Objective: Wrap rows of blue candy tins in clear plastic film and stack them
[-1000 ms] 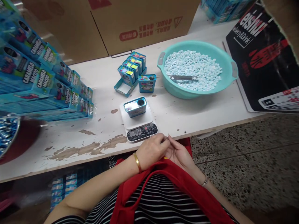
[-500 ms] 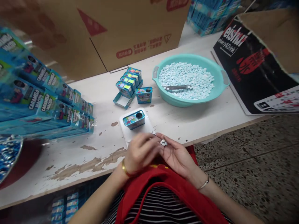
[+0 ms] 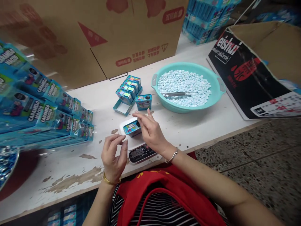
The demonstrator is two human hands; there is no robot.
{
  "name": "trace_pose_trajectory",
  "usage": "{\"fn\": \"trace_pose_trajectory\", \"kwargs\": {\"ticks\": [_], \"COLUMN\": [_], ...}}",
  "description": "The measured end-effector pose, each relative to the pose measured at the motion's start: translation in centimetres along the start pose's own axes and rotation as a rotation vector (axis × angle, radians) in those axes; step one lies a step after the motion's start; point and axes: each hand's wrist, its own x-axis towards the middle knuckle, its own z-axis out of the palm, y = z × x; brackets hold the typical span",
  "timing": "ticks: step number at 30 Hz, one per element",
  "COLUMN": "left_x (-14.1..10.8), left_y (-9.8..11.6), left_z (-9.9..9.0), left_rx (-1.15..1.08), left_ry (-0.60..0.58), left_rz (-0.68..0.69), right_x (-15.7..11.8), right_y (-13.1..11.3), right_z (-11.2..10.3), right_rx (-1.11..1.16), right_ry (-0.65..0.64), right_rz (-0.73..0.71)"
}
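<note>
A blue tin [image 3: 131, 126] with a round opening stands on a white scale [image 3: 134, 142] whose lit display faces me. Over the tin's right end is my right hand [image 3: 151, 131], fingers bunched together at the opening; whatever they hold is hidden. My left hand [image 3: 114, 155] is raised just left of the scale, its fingers curved and apart from the thumb, with nothing in it. Behind the scale another blue tin [image 3: 143, 102] stands beside a blue tray [image 3: 122, 108] of several tins. The turquoise basin [image 3: 183, 109] holds pale candies [image 3: 183, 81] and a metal scoop [image 3: 176, 94].
Stacked blue boxes [image 3: 47, 106] in clear wrap rise at the left, above a red bowl [image 3: 25, 166] of wrapped pieces. A large cardboard box [image 3: 94, 34] spans the back. An open black carton [image 3: 244, 75] stands at the right, near more packs [image 3: 202, 18].
My hands have moved apart. The right one has gone up to the tin, the left one out to the side. White candies seen in a palm earlier no longer show, and the scale display is now uncovered.
</note>
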Motion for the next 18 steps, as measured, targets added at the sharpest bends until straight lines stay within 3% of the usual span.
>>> {"fn": "trace_pose_trajectory", "kwargs": {"ticks": [12, 15, 18], "left_x": [-0.3, -0.4, -1.3], "left_y": [-0.8, -1.4, -2.6], "left_z": [-0.2, -0.6, -1.3], "left_rx": [0.005, 0.027, 0.068], "left_ry": [-0.008, 0.007, 0.024], "left_rz": [-0.050, -0.062, -0.104], "right_x": [-0.2, 0.8, 2.8], "right_y": [0.8, 0.6, 2.1], "right_z": [1.0, -1.7, -8.2], "right_rx": [-0.179, -0.190, -0.336], "right_ry": [-0.101, -0.043, 0.110], "right_rz": [0.078, 0.056, 0.069]}}
